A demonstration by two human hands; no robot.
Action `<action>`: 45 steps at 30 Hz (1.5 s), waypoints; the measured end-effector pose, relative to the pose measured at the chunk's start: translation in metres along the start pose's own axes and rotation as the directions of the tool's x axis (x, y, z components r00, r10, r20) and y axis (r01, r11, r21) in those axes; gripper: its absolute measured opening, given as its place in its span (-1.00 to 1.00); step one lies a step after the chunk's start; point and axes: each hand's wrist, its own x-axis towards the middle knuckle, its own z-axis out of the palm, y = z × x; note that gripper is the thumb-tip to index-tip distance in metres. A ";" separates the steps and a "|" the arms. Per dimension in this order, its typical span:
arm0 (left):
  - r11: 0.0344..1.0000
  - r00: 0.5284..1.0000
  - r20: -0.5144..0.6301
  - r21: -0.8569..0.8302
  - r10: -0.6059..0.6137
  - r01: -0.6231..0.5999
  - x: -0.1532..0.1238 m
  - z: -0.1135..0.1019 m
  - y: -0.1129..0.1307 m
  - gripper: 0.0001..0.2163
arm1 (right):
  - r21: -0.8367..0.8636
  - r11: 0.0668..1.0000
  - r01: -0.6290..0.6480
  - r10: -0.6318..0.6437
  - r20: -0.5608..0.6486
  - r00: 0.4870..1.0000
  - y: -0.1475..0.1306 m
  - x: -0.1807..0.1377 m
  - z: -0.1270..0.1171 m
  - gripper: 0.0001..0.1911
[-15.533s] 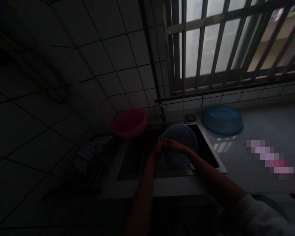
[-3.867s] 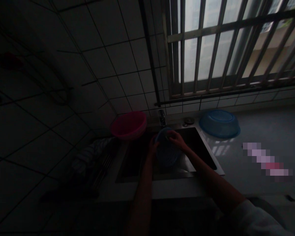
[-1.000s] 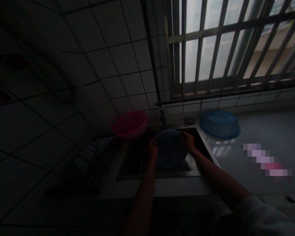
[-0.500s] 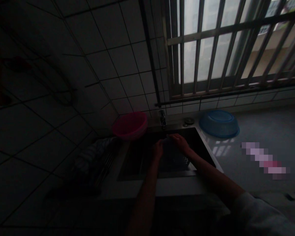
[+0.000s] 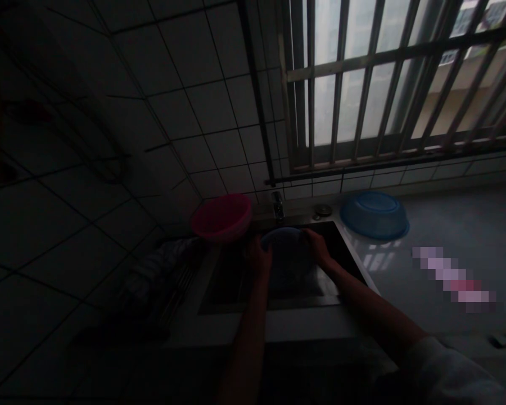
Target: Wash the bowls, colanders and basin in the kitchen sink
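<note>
A blue perforated plastic colander (image 5: 284, 256) sits low inside the dark sink (image 5: 349, 261), its rim catching a little light just below the tap (image 5: 277, 205). My left hand (image 5: 259, 260) is closed on the colander's left edge. My right hand (image 5: 317, 246) is closed on its right edge. The scene is very dim, so the fingers and the colander's lower part are hard to make out.
A pink bowl (image 5: 221, 216) stands on the counter left of the tap. A blue basin (image 5: 374, 215) lies upside down on the counter (image 5: 447, 225) to the right. A dish rack with cloth (image 5: 162, 270) is left of the sink. A barred window (image 5: 388, 79) is above.
The colander has been turned about in the sink between my hands. It has dropped from upright and facing me to lying low, with both hands now on its opposite edges.
</note>
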 end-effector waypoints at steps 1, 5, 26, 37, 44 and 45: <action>0.999 0.999 -0.020 0.016 0.033 -0.033 -0.002 -0.001 0.004 -0.44 | -0.025 1.000 0.004 -0.003 0.004 1.000 -0.001 0.000 0.000 -0.59; 0.972 0.963 0.131 -0.032 0.234 -0.232 -0.009 0.008 0.018 -0.35 | -0.130 0.985 0.116 -0.101 0.115 0.988 -0.012 -0.004 0.010 -0.53; 0.989 0.936 0.347 -0.147 0.054 -0.003 -0.008 0.022 0.007 -0.63 | -0.029 0.972 0.232 -0.222 0.208 0.953 -0.020 -0.008 0.025 -0.49; 0.987 0.943 0.328 -0.160 0.052 0.001 -0.005 0.025 -0.001 -0.62 | -0.024 0.982 0.186 -0.178 0.186 0.966 -0.022 -0.012 0.020 -0.53; 0.984 0.965 0.247 -0.131 -0.087 0.122 -0.003 0.012 0.001 -0.64 | -0.075 0.997 0.006 0.002 0.109 0.994 -0.010 -0.001 0.002 -0.58; 0.980 0.968 0.217 -0.127 -0.126 0.156 -0.001 0.011 0.000 -0.64 | -0.090 0.995 -0.039 0.046 0.075 0.996 -0.004 0.000 -0.003 -0.60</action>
